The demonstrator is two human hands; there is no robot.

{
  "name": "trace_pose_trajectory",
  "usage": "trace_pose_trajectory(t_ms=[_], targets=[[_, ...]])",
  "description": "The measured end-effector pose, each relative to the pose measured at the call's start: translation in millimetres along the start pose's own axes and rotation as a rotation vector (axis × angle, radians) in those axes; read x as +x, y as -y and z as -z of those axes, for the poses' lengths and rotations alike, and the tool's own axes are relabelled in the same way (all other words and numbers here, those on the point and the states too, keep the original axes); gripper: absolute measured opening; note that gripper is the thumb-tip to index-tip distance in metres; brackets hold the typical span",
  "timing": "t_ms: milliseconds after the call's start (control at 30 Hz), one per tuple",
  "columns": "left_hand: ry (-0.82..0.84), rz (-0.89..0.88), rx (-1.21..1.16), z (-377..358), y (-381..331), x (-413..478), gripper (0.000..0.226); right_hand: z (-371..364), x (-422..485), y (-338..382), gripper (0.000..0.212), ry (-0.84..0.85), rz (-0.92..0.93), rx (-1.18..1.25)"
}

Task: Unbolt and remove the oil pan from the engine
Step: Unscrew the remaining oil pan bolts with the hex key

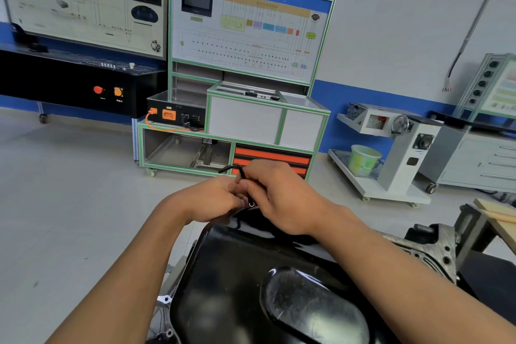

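Black, glossy oil pan, sump bulge upward, seated on the upturned engine low in the middle of the view, flange down against the block. At its far rim a small bright ring, probably the bolt in hand, with a black L-shaped hex key standing up out of it, short arm pointing left. Right hand curled round the key's upright shaft. Left hand just beside it, fingertips pinched in at the foot of the key, by the look of it. To do this step well: seat the key fully in the socket before any turn, keep the shaft square to the flange, steady the foot with the left fingers and spin with the right. Better to slacken the rim fasteners a little at a time, crosswise, than to free one side wholly, to spare the thin flange from bending. Worth keeping a palm on the pan for the last one, against a sudden release and a slide toward the floor. Worth setting each freed bolt somewhere safe, away from the block's open holes. Beyond, well apart, a green-framed trolley with orange drawers and a pale green bucket on a white stand.
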State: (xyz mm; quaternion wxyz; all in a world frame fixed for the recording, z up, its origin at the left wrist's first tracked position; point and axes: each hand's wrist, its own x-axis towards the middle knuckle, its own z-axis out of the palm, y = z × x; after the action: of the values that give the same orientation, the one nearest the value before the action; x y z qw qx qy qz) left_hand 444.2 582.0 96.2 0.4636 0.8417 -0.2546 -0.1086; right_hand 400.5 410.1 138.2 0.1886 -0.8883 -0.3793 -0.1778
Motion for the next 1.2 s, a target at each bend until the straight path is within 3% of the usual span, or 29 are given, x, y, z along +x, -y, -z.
trace_pose_trajectory(t_ms=[233, 367, 500, 733, 967, 1033, 1133, 1200], targets=[[-0.001, -0.023, 0.041, 2, 0, -1, 0.015, 0, 0, -2, 0.038, -0.063, 0.003, 0.054], [0.031, -0.056, 0.036, 2, -4, -1, 0.054, 1, -1, -6, 0.043, -0.119, -0.040, 0.115], [0.027, -0.035, 0.007, 0, -3, -2, 0.039, 4, -2, -7, 0.042, -0.149, -0.056, 0.025], [0.014, -0.021, -0.014, 0, -4, -3, 0.036, 4, -1, -5, 0.038, -0.130, -0.076, -0.078], [0.091, -0.026, 0.036, 2, -7, -1, 0.064, 4, -3, -1, 0.035, -0.005, -0.020, -0.059], [0.076, -0.004, 0.076, 3, -6, 1, 0.054, 4, -3, -2, 0.033, -0.004, -0.015, -0.017], [0.049, 0.032, 0.153, 3, -8, 3, 0.017, 3, -4, -5, 0.026, 0.002, -0.048, 0.089], [0.045, 0.029, 0.180, 3, -11, 2, 0.016, 1, -4, -6, 0.020, 0.027, -0.064, 0.121]])
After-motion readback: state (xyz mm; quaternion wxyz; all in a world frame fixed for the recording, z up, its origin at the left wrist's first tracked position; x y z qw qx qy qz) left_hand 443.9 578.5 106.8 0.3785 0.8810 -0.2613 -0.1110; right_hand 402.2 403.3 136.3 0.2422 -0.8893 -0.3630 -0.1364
